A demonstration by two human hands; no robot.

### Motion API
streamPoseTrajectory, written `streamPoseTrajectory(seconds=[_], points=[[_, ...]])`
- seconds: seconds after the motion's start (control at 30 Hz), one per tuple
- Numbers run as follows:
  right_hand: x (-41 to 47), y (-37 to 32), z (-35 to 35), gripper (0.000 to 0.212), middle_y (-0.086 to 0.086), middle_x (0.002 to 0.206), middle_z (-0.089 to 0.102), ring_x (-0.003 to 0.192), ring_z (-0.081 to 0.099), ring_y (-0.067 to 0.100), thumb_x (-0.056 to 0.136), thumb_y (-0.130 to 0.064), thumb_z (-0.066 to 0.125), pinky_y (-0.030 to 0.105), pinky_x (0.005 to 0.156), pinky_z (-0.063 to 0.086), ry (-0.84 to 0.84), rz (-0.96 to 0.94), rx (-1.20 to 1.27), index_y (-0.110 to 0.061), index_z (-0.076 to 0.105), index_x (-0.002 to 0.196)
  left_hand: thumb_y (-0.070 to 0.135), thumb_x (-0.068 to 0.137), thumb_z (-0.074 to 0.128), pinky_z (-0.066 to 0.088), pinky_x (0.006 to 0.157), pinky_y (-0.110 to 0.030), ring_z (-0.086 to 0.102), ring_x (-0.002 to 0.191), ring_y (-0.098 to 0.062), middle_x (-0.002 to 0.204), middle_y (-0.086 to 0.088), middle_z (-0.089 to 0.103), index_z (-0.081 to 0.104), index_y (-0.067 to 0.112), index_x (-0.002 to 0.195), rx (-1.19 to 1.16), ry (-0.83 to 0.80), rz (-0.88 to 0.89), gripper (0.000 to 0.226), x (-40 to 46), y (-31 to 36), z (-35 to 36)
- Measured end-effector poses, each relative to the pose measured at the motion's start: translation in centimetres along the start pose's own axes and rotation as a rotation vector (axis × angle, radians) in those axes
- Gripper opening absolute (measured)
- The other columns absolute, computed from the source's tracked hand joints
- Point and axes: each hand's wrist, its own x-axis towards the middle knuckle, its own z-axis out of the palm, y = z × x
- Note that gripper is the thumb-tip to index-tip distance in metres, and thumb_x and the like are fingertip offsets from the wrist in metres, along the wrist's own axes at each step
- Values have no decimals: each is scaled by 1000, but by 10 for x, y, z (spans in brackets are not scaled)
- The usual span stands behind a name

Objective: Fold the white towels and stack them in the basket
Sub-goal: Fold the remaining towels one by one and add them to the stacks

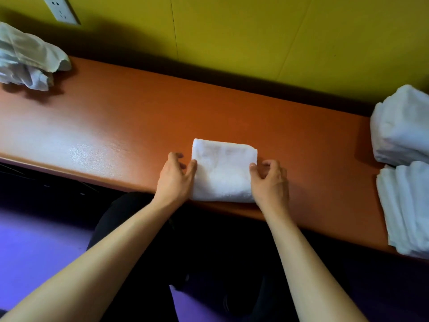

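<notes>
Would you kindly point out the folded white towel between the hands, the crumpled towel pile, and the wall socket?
Folded white towel [224, 170]: head view, middle of its top face.
Crumpled white towel pile [27, 56]: head view, upper fold.
White wall socket [60, 9]: head view, faceplate centre.

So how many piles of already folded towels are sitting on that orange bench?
2, both at the right end of the bench: one stack nearer the wall, another nearer the front. Both are cut off by the frame; more may be hidden.

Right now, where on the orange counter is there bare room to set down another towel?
The widest bare stretch lies between the crumpled towels at far left and the folded towel that both hands grip. A narrower strip runs behind it to the yellow wall. The counter is crowded at right, where folded stacks sit.
</notes>
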Motion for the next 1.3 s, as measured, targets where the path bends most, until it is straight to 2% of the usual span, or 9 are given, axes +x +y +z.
streamPoseTrajectory(seconds=[0.2,0.33,0.47,0.63,0.77,0.87,0.97,1.07,1.3], points=[[-15,18,0,47,6,118,65,109,60,28,91,-55,56,37,91,49,-141,138,84,-18,58,118,38,95,63,53,92,-40,67,101,-21,112,-1,69,52,15,129,-52,-110,-89,43,-15,-13,6],[-14,18,-4,48,5,100,74,79,66,22,80,-56,66,30,57,49,-268,396,433,-14,69,104,36,88,70,55,92,-41,68,100,-23,113,-3,71,56,12,125,-117,-131,-196,46,-15,-4,3],[-25,21,-23,31,9,90,76,71,62,22,86,-40,70,25,50,36,-404,540,639,-10,73,93,32,70,71,56,82,-42,69,89,-27,101,-10,73,66,3,114,-281,-176,-357,53,-25,11,4],[-38,28,-58,10,5,102,74,92,68,21,87,-24,71,30,82,52,-305,430,661,-15,70,91,17,78,74,58,81,-41,69,89,-26,100,-9,73,63,8,118,-292,-187,-332,42,-43,35,19],[-42,42,-101,19,-1,98,75,88,68,15,85,-31,69,28,75,51,-224,375,622,-16,73,97,14,91,63,52,72,-36,64,88,-25,102,-8,68,61,11,111,-258,-195,-229,20,-57,69,36],[-42,56,-135,26,-6,96,74,90,68,14,81,-36,67,29,77,52,-156,382,633,-17,74,99,20,97,53,58,82,-49,65,95,-30,107,-10,68,62,10,112,-281,-220,-191,20,-68,94,52],[-40,76,-165,32,-6,81,70,81,64,16,73,-41,64,32,72,47,-61,377,655,-11,71,85,20,99,55,60,79,-50,67,96,-32,110,-14,68,60,9,117,-325,-296,-153,22,-80,119,72],[-38,96,-195,23,-3,67,55,70,50,16,86,-27,62,33,67,38,40,379,626,-10,63,71,23,99,60,57,66,-41,68,85,-29,103,-12,69,57,13,117,-332,-349,-57,20,-97,149,90],[-36,138,-255,17,-1,88,70,85,63,14,92,-24,63,26,72,47,156,369,743,-8,69,89,25,100,60,57,62,-29,73,89,-20,113,-9,70,43,26,138,-288,-551,149,42,-126,206,139]])
